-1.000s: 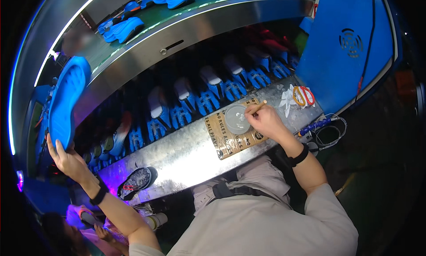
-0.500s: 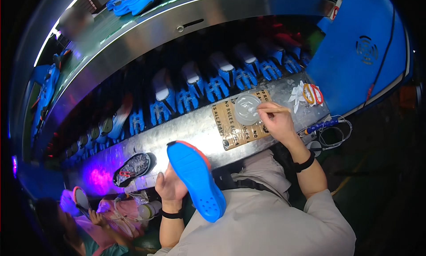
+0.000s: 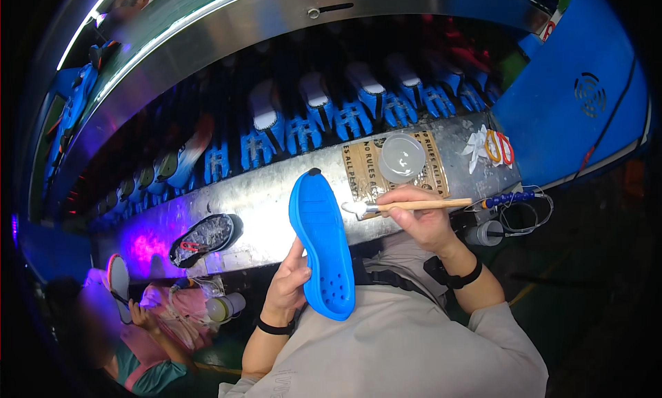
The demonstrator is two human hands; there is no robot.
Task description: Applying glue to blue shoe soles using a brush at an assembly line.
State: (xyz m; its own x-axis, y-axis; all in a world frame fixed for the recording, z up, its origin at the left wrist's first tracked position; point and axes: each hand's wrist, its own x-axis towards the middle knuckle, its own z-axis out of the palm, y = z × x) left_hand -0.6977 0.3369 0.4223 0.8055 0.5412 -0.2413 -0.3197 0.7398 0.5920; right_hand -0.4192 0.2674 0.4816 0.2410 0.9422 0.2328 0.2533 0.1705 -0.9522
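My left hand (image 3: 289, 284) is closed on the edge of a blue shoe sole (image 3: 323, 239), its hollow side tilted up and its holed end toward my body. A thin wooden-handled brush (image 3: 431, 204) is gripped by my right hand (image 3: 426, 226), lying nearly level. White paste coats its bristles, which are just right of the sole and apart from it. Behind the brush, a clear round tub (image 3: 403, 150) with some white paste in it sits on a taped brown cardboard sheet (image 3: 358, 170).
Blue racks carrying shoe uppers (image 3: 265, 108) line the metal bench's (image 3: 276, 198) far side. Scissors (image 3: 492, 148) lie on crumpled white paper at right. A dark shoe-shaped tray (image 3: 227, 236) is at left, and a co-worker holds another sole (image 3: 119, 281) at lower left.
The brush has come out of the tub toward the sole and turned, bristles now pointing left. The sole has tilted more upright, its hollow side facing up, with my left fingers shifted along its edge.
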